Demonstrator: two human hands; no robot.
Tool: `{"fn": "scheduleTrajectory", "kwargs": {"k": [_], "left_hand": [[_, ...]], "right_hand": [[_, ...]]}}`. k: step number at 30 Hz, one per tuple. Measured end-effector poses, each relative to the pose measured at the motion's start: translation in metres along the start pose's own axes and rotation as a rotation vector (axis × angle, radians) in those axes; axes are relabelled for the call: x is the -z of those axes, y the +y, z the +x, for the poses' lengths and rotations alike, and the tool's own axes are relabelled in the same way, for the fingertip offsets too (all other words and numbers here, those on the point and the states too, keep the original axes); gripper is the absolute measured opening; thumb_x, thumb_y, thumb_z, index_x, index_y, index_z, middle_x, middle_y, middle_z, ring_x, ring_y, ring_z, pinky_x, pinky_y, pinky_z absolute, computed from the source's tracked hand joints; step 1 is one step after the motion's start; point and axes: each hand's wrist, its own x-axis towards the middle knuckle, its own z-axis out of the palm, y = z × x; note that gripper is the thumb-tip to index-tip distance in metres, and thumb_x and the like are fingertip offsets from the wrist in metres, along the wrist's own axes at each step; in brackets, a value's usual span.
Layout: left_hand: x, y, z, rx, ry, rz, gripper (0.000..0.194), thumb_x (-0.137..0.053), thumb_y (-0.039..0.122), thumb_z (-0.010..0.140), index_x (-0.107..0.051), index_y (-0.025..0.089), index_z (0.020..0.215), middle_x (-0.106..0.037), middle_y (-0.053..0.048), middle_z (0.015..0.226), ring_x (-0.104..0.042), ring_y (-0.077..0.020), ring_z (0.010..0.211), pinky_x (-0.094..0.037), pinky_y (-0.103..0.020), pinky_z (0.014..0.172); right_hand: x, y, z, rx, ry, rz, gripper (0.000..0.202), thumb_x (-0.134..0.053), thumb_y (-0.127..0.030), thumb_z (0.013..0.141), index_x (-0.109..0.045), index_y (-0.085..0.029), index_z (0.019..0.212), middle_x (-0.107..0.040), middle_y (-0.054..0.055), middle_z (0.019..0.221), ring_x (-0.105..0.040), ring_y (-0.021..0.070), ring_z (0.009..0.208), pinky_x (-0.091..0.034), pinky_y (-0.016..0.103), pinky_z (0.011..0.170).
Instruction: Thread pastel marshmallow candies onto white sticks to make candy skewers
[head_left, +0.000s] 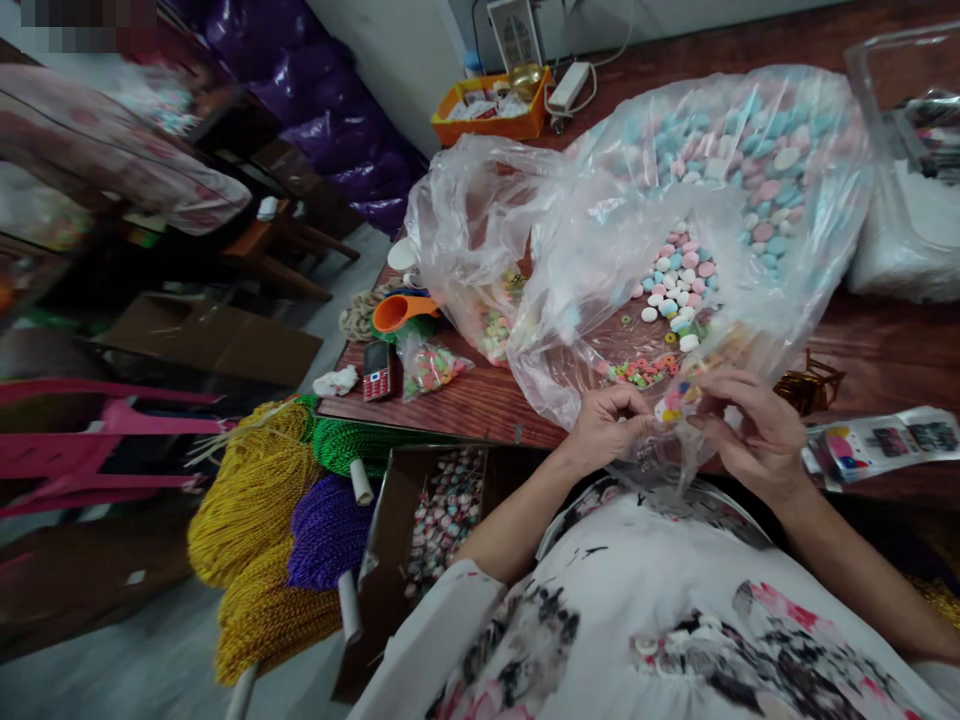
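Observation:
Both hands meet at the table's front edge, over the near side of a large clear plastic bag [592,250] of pink, blue and white candies. Between them is a small clear packet [673,400] with a colourful print. My left hand [611,425] pinches its left side with closed fingers. My right hand [750,430] has its fingers curled round the packet's right side. Loose round candies [679,275] lie in the bag's opening, and small ring-shaped candies [645,372] are scattered just beyond my left hand.
A phone [377,372], an orange scoop [401,312] and a small candy bag [431,368] lie at the table's left. Printed packets [885,442] lie right. Below the edge are an open box [394,520] and yellow cord bundles [255,500]. An orange tray [491,118] stands behind.

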Motion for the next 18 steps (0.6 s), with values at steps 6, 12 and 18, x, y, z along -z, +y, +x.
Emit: {"fn": "scheduleTrajectory", "kwargs": {"k": [6,12,18], "left_hand": [[-0.001,-0.001,0.001,-0.124,0.000,0.087,0.041,-0.086,0.047,0.076,-0.062,0.015,0.066,-0.059,0.001,0.067,-0.049,-0.0093,0.062,-0.039,-0.024,0.062],[0.000,0.003,-0.002,-0.463,-0.035,0.470,0.023,-0.069,0.023,0.087,-0.056,0.018,0.069,-0.057,0.001,0.068,-0.050,-0.0110,0.065,-0.039,-0.026,0.065],[0.015,-0.002,-0.005,-0.335,-0.017,0.380,0.027,-0.075,0.026,0.085,-0.058,0.017,0.066,-0.056,0.002,0.065,-0.049,-0.0102,0.063,-0.039,-0.025,0.063]], "right_hand": [[0.029,-0.013,0.026,0.301,-0.296,-0.285,0.027,-0.062,-0.005,0.088,-0.069,-0.021,0.109,-0.067,0.014,0.128,-0.072,0.0191,0.091,-0.059,0.032,0.076],[0.029,-0.027,0.039,0.453,-0.521,-0.482,0.025,-0.051,-0.010,0.095,-0.061,-0.019,0.074,-0.070,0.006,0.079,-0.063,0.0173,0.070,-0.049,0.032,0.068],[0.041,0.004,0.046,0.251,-0.493,-0.094,0.019,-0.054,-0.016,0.099,-0.067,-0.022,0.087,-0.074,0.003,0.080,-0.068,0.0163,0.071,-0.050,0.029,0.066]]}}
